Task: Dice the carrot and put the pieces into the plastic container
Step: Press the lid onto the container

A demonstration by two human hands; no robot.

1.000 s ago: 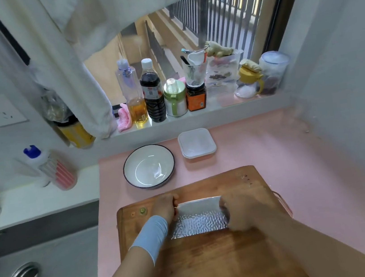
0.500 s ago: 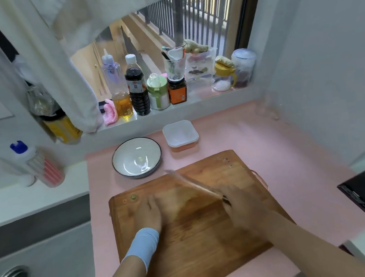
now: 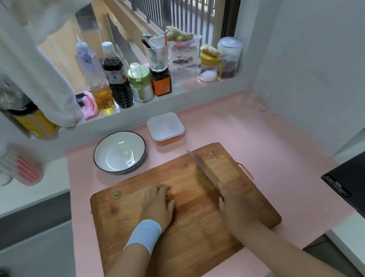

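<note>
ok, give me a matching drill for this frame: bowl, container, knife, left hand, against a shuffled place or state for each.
Things:
1. bowl
2. container
3. knife
4. left hand

Places or states:
A. square, orange showing low through its wall
B. palm down on the board, blue wristband behind it
C. white with a dark rim, left of the container
D. gripped by the right hand, over the board

Pairs: 1-C, 2-A, 3-D, 4-B
</note>
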